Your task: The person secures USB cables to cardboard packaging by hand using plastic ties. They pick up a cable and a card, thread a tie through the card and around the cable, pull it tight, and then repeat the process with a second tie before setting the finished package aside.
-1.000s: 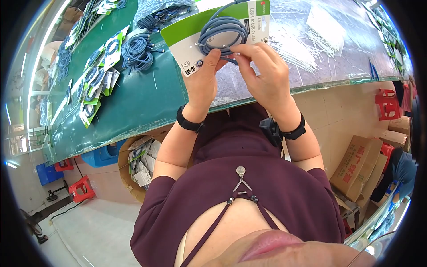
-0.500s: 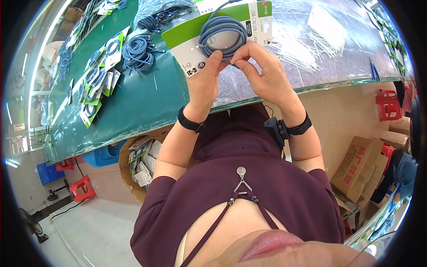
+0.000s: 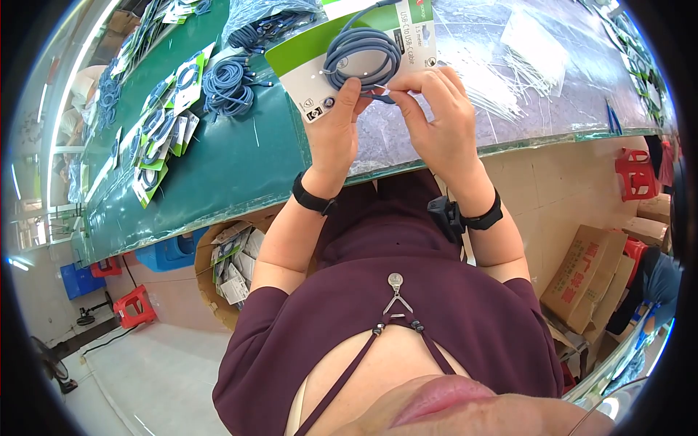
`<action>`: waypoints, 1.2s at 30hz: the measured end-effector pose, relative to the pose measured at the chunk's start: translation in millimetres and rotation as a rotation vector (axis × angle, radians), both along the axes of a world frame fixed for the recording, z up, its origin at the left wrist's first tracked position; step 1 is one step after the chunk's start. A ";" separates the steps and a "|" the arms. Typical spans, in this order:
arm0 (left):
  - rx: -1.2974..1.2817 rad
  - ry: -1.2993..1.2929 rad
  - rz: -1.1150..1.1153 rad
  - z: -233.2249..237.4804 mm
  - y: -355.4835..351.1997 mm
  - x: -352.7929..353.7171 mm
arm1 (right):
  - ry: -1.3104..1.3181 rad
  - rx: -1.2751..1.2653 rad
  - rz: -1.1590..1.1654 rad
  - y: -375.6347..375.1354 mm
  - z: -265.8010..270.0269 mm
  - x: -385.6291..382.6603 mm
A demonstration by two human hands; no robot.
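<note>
A green and white cable card (image 3: 298, 73) is tilted above the table, with a coiled blue cable (image 3: 365, 58) lying against its face. My left hand (image 3: 334, 131) grips the card's lower edge, thumb on the front near the coil. At the bottom of the coil, the thumb and forefinger of my right hand (image 3: 440, 112) are pinched together on the end of a thin white tie (image 3: 381, 90). Part of the tie is hidden by the fingers and the cable.
Loose white ties (image 3: 480, 83) lie on the table (image 3: 269, 152) beyond my right hand. Left are a blue cable bundle (image 3: 227, 87) and carded cables (image 3: 163, 131). A cardboard box (image 3: 585, 272) and red stool (image 3: 636, 173) stand right, below the table.
My right hand has moved a little to the right from the coil, and a white tie end now shows between the hands. The card has shifted slightly left.
</note>
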State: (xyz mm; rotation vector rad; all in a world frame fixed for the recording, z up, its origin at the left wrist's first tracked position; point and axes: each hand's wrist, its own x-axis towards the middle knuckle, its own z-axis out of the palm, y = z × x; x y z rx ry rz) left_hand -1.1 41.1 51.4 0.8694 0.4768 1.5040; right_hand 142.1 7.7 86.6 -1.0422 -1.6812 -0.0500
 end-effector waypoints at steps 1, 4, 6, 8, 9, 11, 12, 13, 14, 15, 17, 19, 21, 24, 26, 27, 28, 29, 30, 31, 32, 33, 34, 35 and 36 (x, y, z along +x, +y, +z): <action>-0.022 -0.008 0.008 -1.4 -0.6 0.4 | 0.001 -0.001 0.000 0.7 -0.3 -2.5; -0.044 -0.023 0.018 -2.9 -3.7 4.4 | -0.015 -0.054 -0.098 4.0 -1.9 -10.3; -0.040 -0.043 0.040 -3.0 -4.6 5.4 | -0.013 -0.053 -0.080 4.6 -2.3 -10.8; -0.045 -0.037 0.047 -2.3 -4.7 3.9 | -0.013 -0.057 -0.044 4.5 -3.4 -11.1; -0.047 -0.032 0.049 -1.6 -4.6 3.7 | -0.014 -0.059 -0.043 4.3 -4.0 -10.6; -0.049 -0.026 0.050 -1.5 -4.7 3.6 | -0.013 -0.035 -0.033 5.1 -4.3 -8.6; -0.047 -0.019 0.056 -1.8 -4.9 3.7 | -0.012 -0.023 -0.028 5.1 -4.3 -8.2; -0.046 -0.012 0.062 -2.1 -5.0 3.9 | -0.011 -0.023 -0.029 5.0 -4.1 -8.1; -0.045 -0.006 0.068 -2.5 -5.0 4.1 | -0.012 -0.027 -0.023 4.7 -3.8 -7.8; -0.044 -0.006 0.068 -3.4 -4.9 4.1 | -0.013 -0.030 -0.017 4.6 -3.4 -7.5; -0.028 0.010 0.073 -5.7 -4.9 3.1 | -0.016 -0.034 -0.009 4.5 -3.3 -7.2; -0.019 0.018 0.077 -7.1 -4.6 2.6 | -0.012 -0.043 -0.011 5.2 -4.1 -7.1; -0.009 0.023 0.083 -7.2 -4.6 3.2 | -0.010 -0.047 -0.013 5.3 -3.9 -7.1; 0.003 0.027 0.095 -5.4 -6.2 4.4 | 0.003 -0.083 -0.017 4.7 -3.1 -8.0; 0.017 0.027 0.112 -3.3 -7.3 6.1 | 0.004 -0.088 -0.015 4.9 -2.8 -8.1; 0.021 0.029 0.116 -4.6 -7.0 6.8 | 0.006 -0.095 -0.015 5.1 -3.0 -8.3; 0.054 0.094 0.128 -8.4 -6.5 7.9 | 0.009 -0.100 -0.010 5.5 -3.1 -8.7; 0.089 0.161 0.150 -13.2 -5.7 7.9 | 0.013 -0.091 0.008 3.5 -2.9 -7.4; 0.134 0.234 0.193 -16.1 -2.7 3.9 | -0.012 -0.133 -0.022 0.3 -1.8 -5.1; 0.215 0.513 0.271 -19.3 -4.8 -1.0 | -0.028 -0.154 -0.022 2.2 -0.2 -6.8; 0.278 0.808 0.381 -26.4 -9.4 -3.7 | -0.050 -0.203 -0.056 0.5 -5.5 -5.1; 0.275 1.018 0.436 -37.9 -5.0 -1.9 | -0.039 -0.165 -0.084 1.1 -6.1 -8.4; 0.510 1.025 0.617 -49.8 4.2 1.2 | 0.007 -0.221 -0.054 1.1 -4.5 -11.5; 0.396 0.777 0.525 -32.7 -1.3 4.0 | -0.038 -0.184 -0.057 2.4 -7.2 -10.0; 0.399 0.681 0.557 -33.8 -0.9 7.0 | -0.033 -0.204 -0.059 5.0 -14.7 -6.8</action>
